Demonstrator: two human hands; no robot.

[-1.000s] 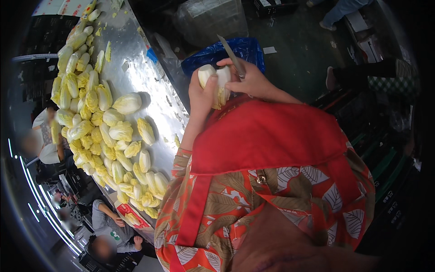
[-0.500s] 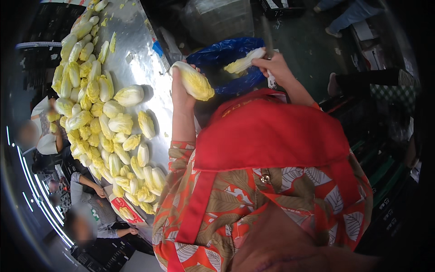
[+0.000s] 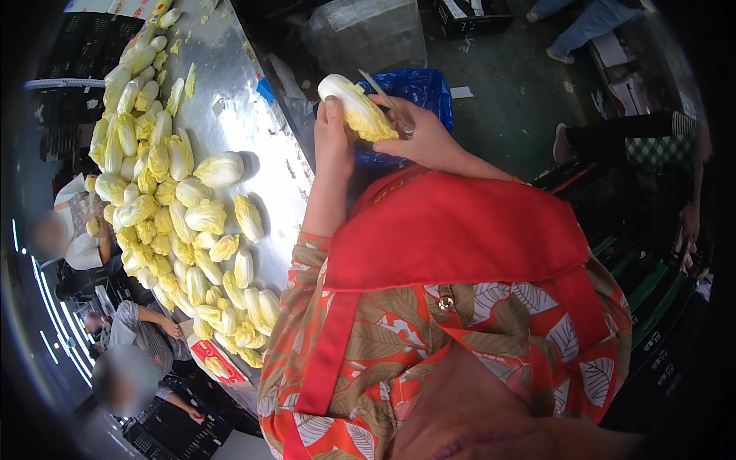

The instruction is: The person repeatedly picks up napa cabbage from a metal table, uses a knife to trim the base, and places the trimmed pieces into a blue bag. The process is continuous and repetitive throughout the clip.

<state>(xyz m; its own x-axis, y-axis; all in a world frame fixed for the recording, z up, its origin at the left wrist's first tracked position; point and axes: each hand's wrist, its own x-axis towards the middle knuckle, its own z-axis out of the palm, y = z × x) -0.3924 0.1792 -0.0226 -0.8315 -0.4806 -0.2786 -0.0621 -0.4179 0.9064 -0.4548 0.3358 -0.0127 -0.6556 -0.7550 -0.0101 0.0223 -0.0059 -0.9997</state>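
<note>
A small napa cabbage [image 3: 356, 107], white at its base and yellow at the leafy end, is held up over a blue plastic bag [image 3: 425, 88]. My left hand [image 3: 333, 134] is wrapped round its side, with the thumb near the white base. At the leafy end, the fingers of my right hand [image 3: 423, 136] touch the cabbage. That same hand grips a knife [image 3: 382, 93], its blade pointing up and away to the left. Part of the bag's opening is hidden behind my hands and the cabbage.
To the left, a metal table [image 3: 264, 153] bears a long heap of napa cabbages [image 3: 184, 222]. A red and white box [image 3: 216, 360] stands at its near-left end. Other people work beyond the table. Black crates [image 3: 471, 15] and a clear plastic-wrapped bin [image 3: 368, 34] are ahead.
The loose leaf has left my right hand. That hand has moved left with the knife and now meets the cabbage, which my left hand has shifted slightly up and right.
</note>
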